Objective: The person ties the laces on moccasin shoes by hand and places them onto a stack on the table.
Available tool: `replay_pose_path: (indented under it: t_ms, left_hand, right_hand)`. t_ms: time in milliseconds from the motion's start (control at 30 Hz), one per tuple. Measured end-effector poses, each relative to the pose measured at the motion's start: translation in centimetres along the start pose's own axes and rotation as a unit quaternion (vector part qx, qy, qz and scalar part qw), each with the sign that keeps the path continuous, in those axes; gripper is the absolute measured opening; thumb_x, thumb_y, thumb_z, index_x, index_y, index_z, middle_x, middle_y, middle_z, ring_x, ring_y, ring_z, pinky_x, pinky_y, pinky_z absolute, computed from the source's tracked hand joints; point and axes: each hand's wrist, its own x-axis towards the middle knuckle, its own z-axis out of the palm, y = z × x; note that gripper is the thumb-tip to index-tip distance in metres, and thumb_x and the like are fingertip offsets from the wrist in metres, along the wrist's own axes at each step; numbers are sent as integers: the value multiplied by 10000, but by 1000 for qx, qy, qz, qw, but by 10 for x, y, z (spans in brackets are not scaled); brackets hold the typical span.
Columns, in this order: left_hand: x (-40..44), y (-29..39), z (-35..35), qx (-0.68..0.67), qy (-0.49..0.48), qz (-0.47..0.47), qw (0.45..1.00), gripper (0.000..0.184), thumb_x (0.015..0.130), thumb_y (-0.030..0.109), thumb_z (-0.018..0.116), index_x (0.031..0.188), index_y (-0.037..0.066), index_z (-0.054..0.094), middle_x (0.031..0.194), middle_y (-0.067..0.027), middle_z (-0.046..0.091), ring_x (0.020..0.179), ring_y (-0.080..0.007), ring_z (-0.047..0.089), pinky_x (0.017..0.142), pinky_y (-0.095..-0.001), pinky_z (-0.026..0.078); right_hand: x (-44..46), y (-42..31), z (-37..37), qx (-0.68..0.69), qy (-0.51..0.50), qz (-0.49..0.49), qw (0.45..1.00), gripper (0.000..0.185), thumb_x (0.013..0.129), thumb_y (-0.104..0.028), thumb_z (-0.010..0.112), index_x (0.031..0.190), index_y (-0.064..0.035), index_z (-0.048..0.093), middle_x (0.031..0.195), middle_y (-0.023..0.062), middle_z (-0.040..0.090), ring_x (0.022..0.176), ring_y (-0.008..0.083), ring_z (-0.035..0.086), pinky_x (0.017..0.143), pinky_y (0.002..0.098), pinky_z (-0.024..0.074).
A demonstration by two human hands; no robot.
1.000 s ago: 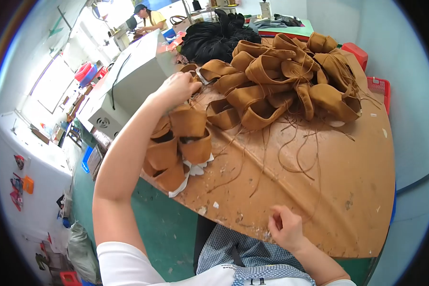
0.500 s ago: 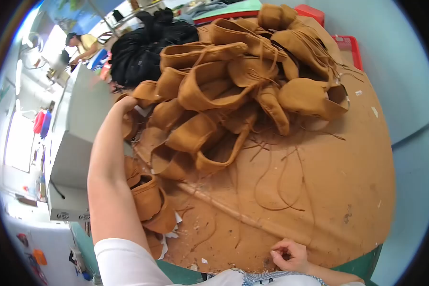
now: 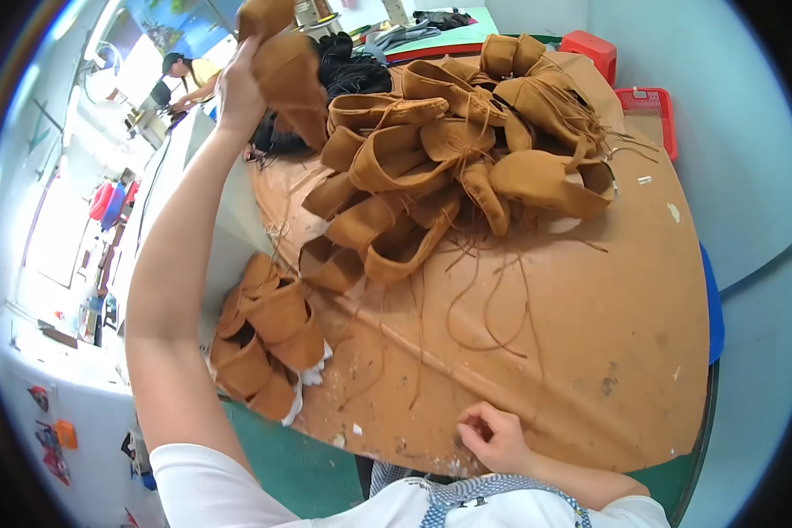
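Note:
My left hand [image 3: 240, 91] is raised at the upper left, its fingers closed on a brown suede shoe upper [image 3: 290, 84] that hangs in the air. More brown material shows above the fingers, at the frame's top edge. Below that arm, several brown shoe uppers [image 3: 277, 308] are stacked at the table's left edge, with white pieces under them. A large heap of brown shoe uppers [image 3: 396, 158], some with long laces, covers the far half of the table. My right hand [image 3: 495, 437] rests near the table's front edge, fingers loosely curled with nothing visible in them.
The brown-covered table [image 3: 607, 326] has a ridge across its covering and small scraps on it. A black pile [image 3: 352, 70] lies at the far left. Red plastic baskets [image 3: 647, 110] stand at the far right. Another person [image 3: 189, 79] works in the left background.
My left hand has risen from the left side of the heap, lifting brown shoe uppers away from it. The view has shifted slightly; my right hand stays curled by the front edge.

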Motion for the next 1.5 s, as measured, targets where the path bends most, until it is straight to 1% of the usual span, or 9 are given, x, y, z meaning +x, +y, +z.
replay_pose_path:
  t_ms: [200, 367, 467, 667, 933, 1067, 1167, 1400, 1500]
  left_hand:
    - [4, 243, -15, 31, -130, 427, 894, 394, 840, 119, 678, 1232, 87, 654, 1172, -117, 662, 1101, -352, 636, 905, -439, 547]
    - [-128, 337, 70, -122, -262, 601, 746, 337, 883, 153, 648, 1211, 77, 655, 1376, -142, 608, 1402, -319, 504, 1182, -480, 433]
    - [-170, 348, 83, -168, -285, 552, 765, 343, 915, 135, 599, 1247, 63, 649, 1405, -161, 593, 1433, -334, 477, 1193, -474, 413]
    - [-205, 372, 30, -263, -209, 103, 936, 378, 904, -23, 643, 1277, 26, 614, 1328, -171, 602, 1290, -344, 550, 1072, -497, 458]
    - [-297, 409, -13, -228, -139, -138, 954, 456, 881, 4, 733, 1313, 25, 588, 1333, -174, 593, 1262, -385, 546, 1080, -472, 453]
    - [-328, 403, -46, -237, -190, -198, 932, 395, 907, -10, 692, 1290, 27, 605, 1333, -172, 596, 1264, -355, 565, 1067, -441, 476]
    - [-347, 384, -67, -267, -216, -263, 902, 341, 941, 27, 680, 1276, 11, 618, 1303, -171, 609, 1235, -350, 584, 1071, -442, 468]
    - [-363, 341, -105, -572, -91, -531, 618, 404, 1088, 227, 563, 1440, 36, 510, 1365, -128, 607, 1216, -240, 622, 983, -349, 531]
    - [-374, 339, -123, -512, -160, -529, 657, 549, 1028, 130, 648, 1510, 27, 408, 1413, -142, 554, 1219, -213, 610, 952, -329, 549]
  right_hand:
    - [-25, -7, 8, -71, -49, -80, 993, 149, 940, -78, 694, 1080, -41, 658, 872, 96, 694, 726, 206, 676, 644, 317, 539]
    - [-33, 1, -5, -209, 67, -282, 934, 191, 878, -43, 696, 1067, -53, 667, 918, 128, 690, 801, 324, 694, 685, 393, 566]
    - [-47, -6, -41, -221, 144, -254, 930, 201, 864, -32, 698, 1062, -54, 668, 917, 122, 675, 800, 324, 689, 685, 406, 565]
    - [-64, -8, -123, -348, 311, -207, 860, 248, 864, -43, 712, 1107, -30, 664, 1117, 151, 651, 994, 357, 658, 812, 443, 559]
    - [-31, -21, -137, -420, 272, -157, 851, 291, 888, -96, 736, 1151, -1, 652, 1146, 182, 668, 1038, 388, 635, 904, 460, 539]
    - [-37, -46, -150, -430, 409, -205, 779, 205, 909, -41, 699, 1098, 10, 638, 1021, 201, 643, 949, 395, 603, 837, 470, 510]
    - [-43, -57, -132, -481, 378, -308, 729, 215, 874, -8, 687, 1084, -8, 643, 1004, 184, 636, 932, 378, 593, 832, 471, 499]
    - [-46, -53, -32, -397, -102, -379, 830, 269, 803, -90, 723, 1065, -49, 681, 992, 90, 652, 981, 296, 622, 859, 424, 517]
    - [-44, -47, -21, -371, -245, -306, 842, 233, 862, -151, 732, 1071, -56, 691, 1020, 93, 648, 1011, 288, 627, 859, 411, 528]
